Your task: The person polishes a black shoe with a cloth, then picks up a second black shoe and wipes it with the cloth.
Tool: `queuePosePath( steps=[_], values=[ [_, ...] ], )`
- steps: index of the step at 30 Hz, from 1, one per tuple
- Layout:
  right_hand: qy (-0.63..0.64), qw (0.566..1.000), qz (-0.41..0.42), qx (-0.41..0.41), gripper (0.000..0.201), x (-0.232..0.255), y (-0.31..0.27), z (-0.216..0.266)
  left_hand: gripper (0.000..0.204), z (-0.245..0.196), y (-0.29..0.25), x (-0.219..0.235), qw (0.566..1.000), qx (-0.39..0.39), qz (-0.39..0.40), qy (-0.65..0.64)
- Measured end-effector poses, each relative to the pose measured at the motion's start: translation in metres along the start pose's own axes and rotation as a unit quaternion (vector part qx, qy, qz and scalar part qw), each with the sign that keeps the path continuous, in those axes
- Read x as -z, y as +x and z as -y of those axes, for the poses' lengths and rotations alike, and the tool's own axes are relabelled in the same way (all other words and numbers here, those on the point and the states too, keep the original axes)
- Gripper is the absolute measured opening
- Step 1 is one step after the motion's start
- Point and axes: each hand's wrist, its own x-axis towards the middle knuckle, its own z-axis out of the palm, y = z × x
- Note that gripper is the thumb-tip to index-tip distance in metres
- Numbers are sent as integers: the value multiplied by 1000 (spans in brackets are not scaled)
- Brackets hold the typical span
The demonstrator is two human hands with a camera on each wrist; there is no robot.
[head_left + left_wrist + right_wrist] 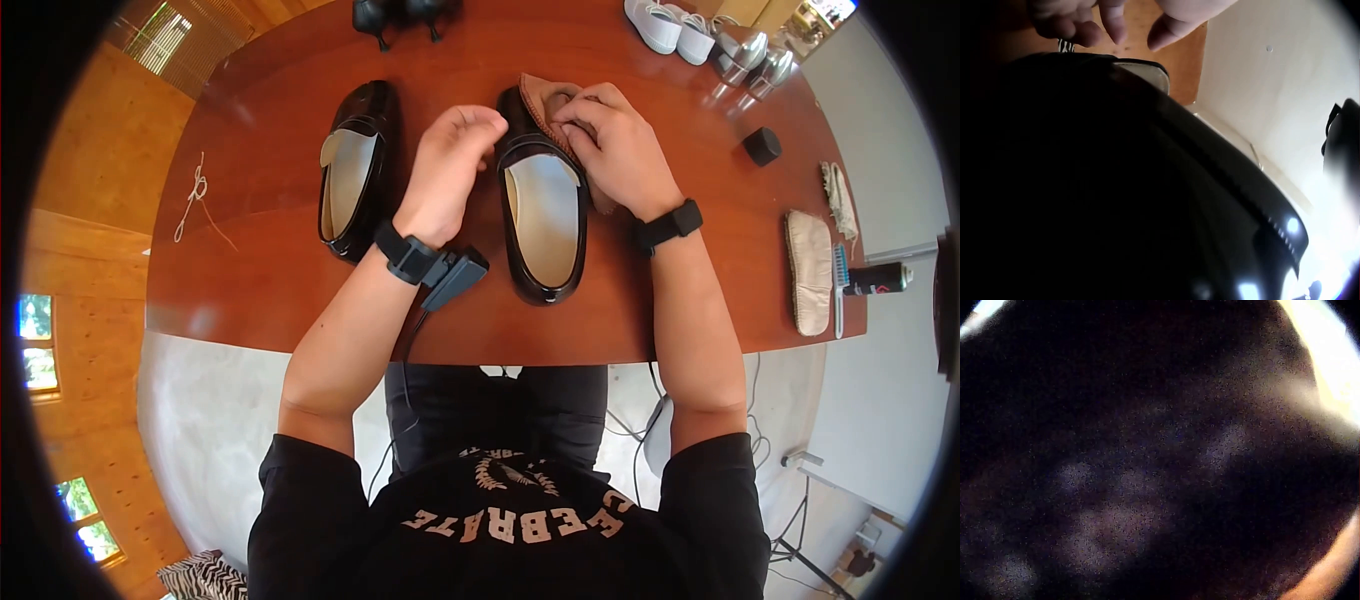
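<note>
In the head view two dark glossy loafers with pale insoles lie on the table, a left one [350,180] and a right one [545,225]. My right hand [622,150] pinches a brown cloth [540,97] against the toe of the right loafer. Between the two shoes my left hand [450,165] hovers, its fingers loosely bent and holding nothing. The left wrist view has a black glossy shoe [1229,169] close up, with left-hand fingers [1113,25] above it, apart from it. The right wrist view is dark and blurred.
Black heeled shoes [405,15] stand at the table's far edge. White sneakers [670,30] and silver shoes [755,62] are at the far right. A black cylinder [762,146], beige pad [808,272], brush [840,290] and spray can [878,279] lie right; a string [197,190] lies left.
</note>
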Motion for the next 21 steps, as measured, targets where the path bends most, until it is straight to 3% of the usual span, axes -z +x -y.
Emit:
queuePosePath(
  steps=[5, 8, 14, 21],
  values=[
    [38, 996, 10, 82, 17, -3, 5, 1, 41, -8, -11, -11, 999, 17, 21, 36],
    [4, 999, 20, 40, 18, -5, 8, -7, 53, -7, -11, -8, 997, 11, 46, 55],
    [1, 990, 121, -67, 19, 18, 5, 9, 56, -6, -9, -4, 995, 21, 86, 54],
    [18, 997, 54, -45, 19, -3, 6, -1, 59, 3, -6, -4, 992, -9, 81, 94]
  ],
)
